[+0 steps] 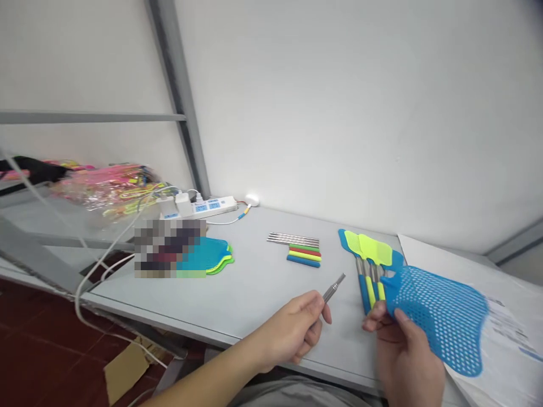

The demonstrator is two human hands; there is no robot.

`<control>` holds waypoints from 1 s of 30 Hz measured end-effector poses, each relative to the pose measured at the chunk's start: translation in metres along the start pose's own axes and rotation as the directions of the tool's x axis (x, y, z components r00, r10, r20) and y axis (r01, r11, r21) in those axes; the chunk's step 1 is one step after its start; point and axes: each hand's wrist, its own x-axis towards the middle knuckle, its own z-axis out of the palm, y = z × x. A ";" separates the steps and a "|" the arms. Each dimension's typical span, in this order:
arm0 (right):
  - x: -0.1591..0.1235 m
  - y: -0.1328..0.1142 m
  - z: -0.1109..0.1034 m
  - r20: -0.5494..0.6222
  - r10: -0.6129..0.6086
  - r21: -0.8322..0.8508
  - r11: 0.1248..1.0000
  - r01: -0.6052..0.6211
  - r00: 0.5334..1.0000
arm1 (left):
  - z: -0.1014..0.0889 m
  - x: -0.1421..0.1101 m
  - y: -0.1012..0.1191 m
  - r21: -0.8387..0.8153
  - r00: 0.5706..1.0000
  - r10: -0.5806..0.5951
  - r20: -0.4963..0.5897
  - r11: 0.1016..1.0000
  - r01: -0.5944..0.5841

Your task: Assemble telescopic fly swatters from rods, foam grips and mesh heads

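My left hand [303,330] is closed around a slim metal rod [334,288], whose stepped, narrower end points up and to the right; its other end is hidden in my fist. In my right hand [405,353], thumb and fingers pinch a blue perforated fly swatter head [445,316] near its neck. Rod and swatter head are apart. Just beyond my right hand lie several fly swatters [370,251] with yellow and blue heads, metal shafts and coloured handles. Ahead of my left hand, several metal rods [292,239] lie beside green, red, yellow and blue grip sleeves [304,256].
A stack of blue and yellow-green swatter heads [214,255] lies on the left, partly behind a pixelated patch. Behind it is a white power strip [214,204] with cables. Plastic-wrapped items [114,183] are at far left. White printed sheeting [515,316] covers the table's right side.
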 end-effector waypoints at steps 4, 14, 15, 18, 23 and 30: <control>-0.003 0.013 -0.021 0.129 0.091 -0.009 0.996 -0.091 0.987 | 0.000 0.002 -0.012 0.181 0.997 0.031 0.076 0.982 -0.045; -0.002 0.028 -0.017 0.101 0.209 0.180 0.958 -0.225 0.973 | -0.002 -0.003 -0.002 0.415 0.996 -0.018 0.090 0.910 -0.021; -0.001 0.028 -0.017 0.116 0.213 0.158 0.960 -0.230 0.970 | -0.003 -0.004 -0.001 0.451 0.996 -0.023 0.088 0.892 -0.019; -0.001 0.031 -0.017 0.146 0.225 0.080 0.968 -0.238 0.963 | -0.012 -0.006 0.001 0.529 0.996 -0.052 0.073 0.848 0.005; -0.001 0.037 -0.017 0.154 0.223 0.025 0.973 -0.229 0.963 | -0.025 -0.009 0.002 0.552 0.998 -0.048 0.040 0.833 0.018; 0.000 0.040 -0.019 0.124 0.222 0.056 0.972 -0.230 0.967 | -0.025 -0.008 0.002 0.518 0.997 -0.069 0.029 0.854 0.044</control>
